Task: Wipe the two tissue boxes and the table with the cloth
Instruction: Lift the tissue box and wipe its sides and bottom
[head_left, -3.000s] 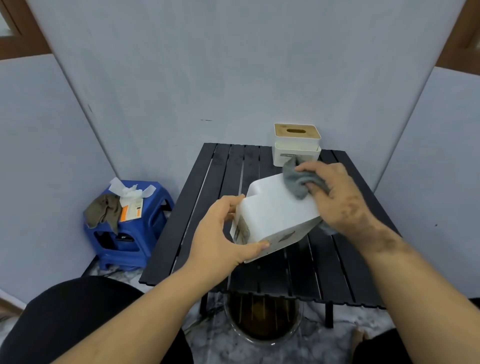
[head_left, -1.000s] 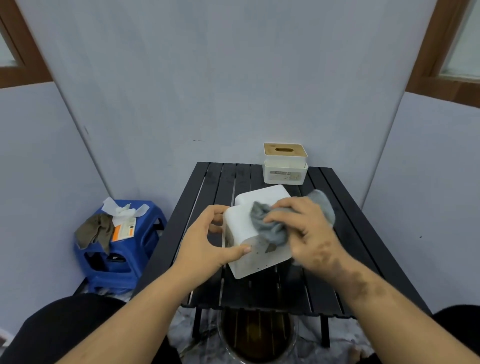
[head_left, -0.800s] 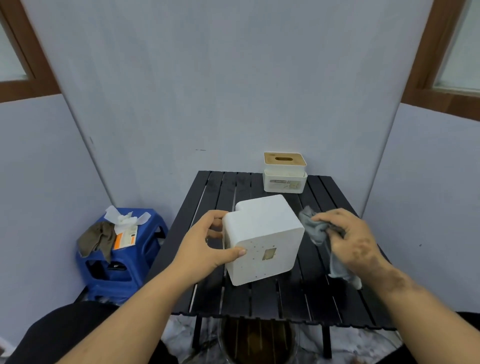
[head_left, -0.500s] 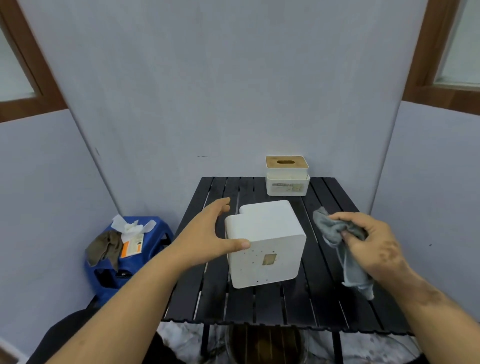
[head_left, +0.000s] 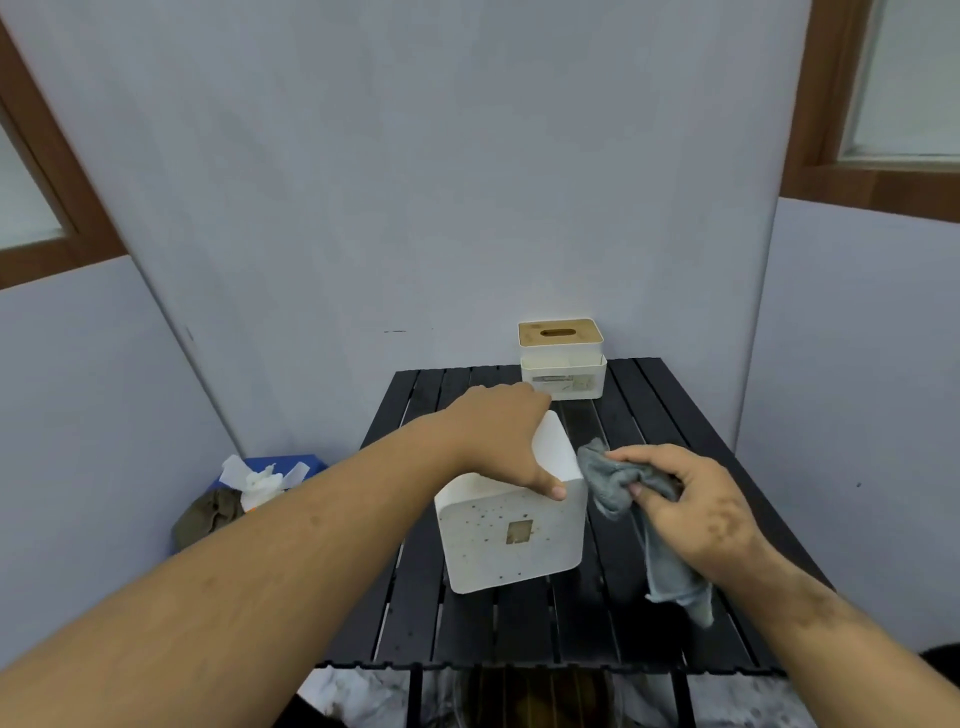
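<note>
Bare slats (head_left: 524, 623) before white box (head_left: 511, 540); second box (head_left: 563, 371) behind

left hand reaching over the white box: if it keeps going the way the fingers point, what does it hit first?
Likely the wooden-lidded tissue box at the table's far edge. The left hand lies on the white box, fingers aimed there; depth unclear.
</note>
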